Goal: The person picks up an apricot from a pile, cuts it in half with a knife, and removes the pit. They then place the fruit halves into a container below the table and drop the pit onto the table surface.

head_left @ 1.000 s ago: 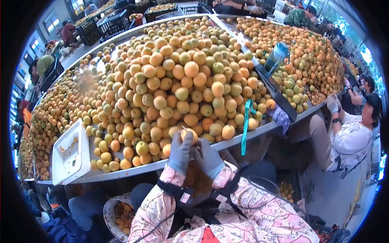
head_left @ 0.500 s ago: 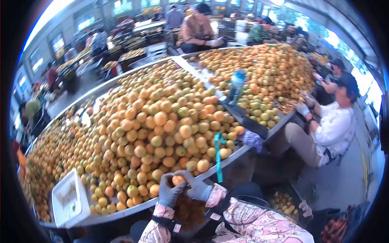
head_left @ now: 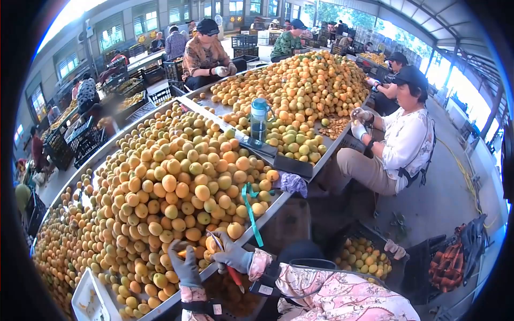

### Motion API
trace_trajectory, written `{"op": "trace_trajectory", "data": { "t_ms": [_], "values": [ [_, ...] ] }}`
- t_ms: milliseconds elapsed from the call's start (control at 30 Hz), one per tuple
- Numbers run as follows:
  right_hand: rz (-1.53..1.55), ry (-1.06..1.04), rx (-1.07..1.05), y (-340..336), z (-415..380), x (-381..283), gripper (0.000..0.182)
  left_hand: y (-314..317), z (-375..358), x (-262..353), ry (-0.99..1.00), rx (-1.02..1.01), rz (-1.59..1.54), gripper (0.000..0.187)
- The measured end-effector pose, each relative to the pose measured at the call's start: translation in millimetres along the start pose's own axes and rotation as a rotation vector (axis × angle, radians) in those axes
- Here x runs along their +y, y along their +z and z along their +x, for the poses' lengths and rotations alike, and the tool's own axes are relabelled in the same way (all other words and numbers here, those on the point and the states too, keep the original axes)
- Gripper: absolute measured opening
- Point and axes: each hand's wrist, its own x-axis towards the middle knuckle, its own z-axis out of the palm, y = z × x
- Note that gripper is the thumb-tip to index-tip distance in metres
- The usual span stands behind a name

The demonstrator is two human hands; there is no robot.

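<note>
Both my hands wear grey gloves at the front edge of a table heaped with apricots (head_left: 176, 187). My left hand (head_left: 186, 267) is curled around a piece of orange apricot (head_left: 183, 253), mostly hidden by the fingers. To its right, my right hand (head_left: 235, 254) grips a red-handled knife (head_left: 234, 277). The handle points down below the palm, and a thin blade shows above the fingers, close to an apricot. Under my hands, partly in shadow, lies a container of orange fruit (head_left: 230, 294).
A white tray (head_left: 88, 305) sits at the table's left front. Green ribbon (head_left: 250, 214) hangs over the rim near a purple cloth (head_left: 293, 184). A blue-lidded bottle (head_left: 259, 120) stands on the divider. A co-worker (head_left: 399, 136) sits at right, beyond a fruit crate (head_left: 364, 257).
My hands, together on one apricot before, have moved apart, the left one going left. The red-handled knife now shows in my right hand. The view has turned right.
</note>
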Motion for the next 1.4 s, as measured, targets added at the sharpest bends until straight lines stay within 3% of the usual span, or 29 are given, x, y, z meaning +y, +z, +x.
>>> {"op": "trace_trajectory", "data": {
  "t_ms": [67,200,233,300,333,400,433,500,533,633,733,800,1067,1400],
  "values": [
    [0.028,0.024,-0.036,-1.6,-1.7,-5.1,0.062,1.3,5.4,8.6,0.172,0.201,0.074,0.039],
    [0.149,0.100,-0.125,2.6,-10.3,-13.2,0.069,11.1,-19.1,35.1,0.319,0.134,0.413,0.043],
    [0.150,0.103,-0.121,2.0,-12.6,-11.9,0.069,13.6,-24.9,23.6,0.182,0.041,0.128,0.040],
    [0.166,0.114,-0.294,1.7,-18.5,-11.5,0.069,15.9,-37.3,17.1,-0.042,-0.110,-0.102,0.034],
    [0.143,0.094,-0.294,0.9,-21.6,-8.9,0.071,1.9,-40.6,-15.1,-0.035,-0.120,-0.099,0.034],
    [0.117,0.085,-0.295,3.5,-36.4,-13.7,0.073,-30.8,-37.7,-93.8,-0.505,-0.499,-0.765,0.028],
    [0.090,0.098,-0.301,3.9,-44.8,-13.9,0.075,-15.7,-43.8,-56.7,-0.513,-0.527,-0.753,0.028],
    [-0.003,0.100,-0.307,4.1,-58.5,-9.3,0.076,11.9,-73.3,31.6,-0.330,-0.382,-0.420,0.025],
    [-0.017,0.059,-0.282,3.6,-61.8,-2.4,0.077,29.0,-87.0,64.8,-0.350,-0.374,-0.450,0.027],
    [-0.047,-0.062,-0.194,1.4,-83.0,7.1,0.077,42.1,-100.4,52.0,-0.181,-0.283,-0.392,0.035],
    [-0.076,-0.101,-0.075,-13.2,-112.2,4.6,0.073,70.5,-109.9,68.9,-0.190,-0.328,-0.446,0.032],
    [0.079,-0.003,0.015,-35.0,-126.3,6.2,0.065,86.2,-113.6,73.9,-0.205,-0.361,-0.457,0.032],
    [0.336,-0.115,0.350,-96.0,-180.7,-12.3,0.047,149.5,-139.9,68.0,-0.359,-0.526,-0.507,0.033],
    [0.374,-0.327,0.370,-109.3,-219.4,-43.1,0.048,171.7,-164.7,50.6,-0.520,-0.629,-0.573,0.036]
  ]
}}
